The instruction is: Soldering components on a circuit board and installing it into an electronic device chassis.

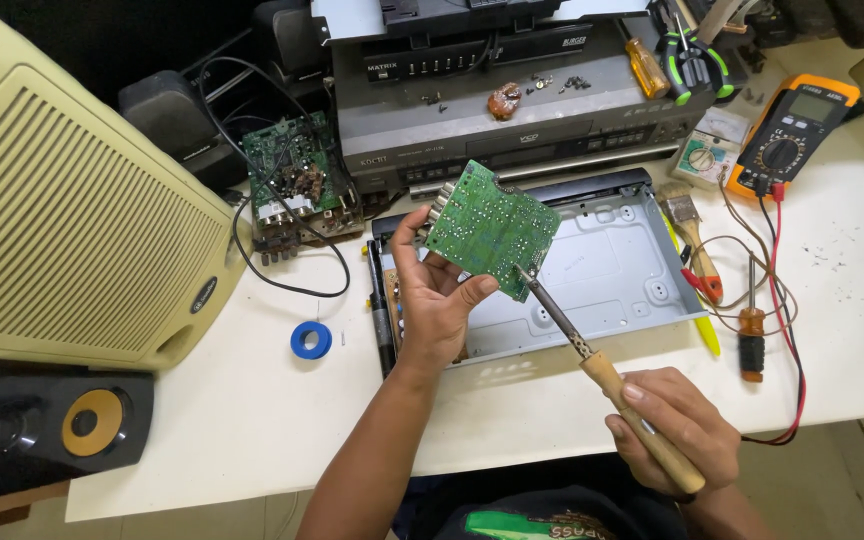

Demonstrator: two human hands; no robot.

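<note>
Green circuit board (492,228) is up off the table, tilted, solder side twd the camera, held over the open grey metal chassis (612,275). Left hand (434,300) grips it from below-left: thumb on the board's lower edge, fingers behind and along the left edge, so the hand is closed round the board, not spread. Right hand (674,428) is wrapped tight round the wooden handle of a soldering iron (592,355); shaft runs up-left and the tip touches the board near its lower right corner.

Chassis lies flat on the white table (252,410), w/ a black front strip along its left side. Behind it sits a stack of grey and black players (502,110), small screws loose on top. 2nd green board (297,175) w/ black cable lies left of the stack. Blue tape roll (311,340) is on the table left of the left wrist, well apart from it. Big cream speaker (72,210) fills the left side; a black speaker w/ yellow cone (52,425) is below it.

Right of the chassis: paintbrush (687,225), red-handled screwdriver (750,335), orange multimeter (792,130) w/ red and black leads trailing down twd the table edge. Yellow-handled screwdriver (644,65) and green-handled pliers (697,60) rest at the stack's top right.
</note>
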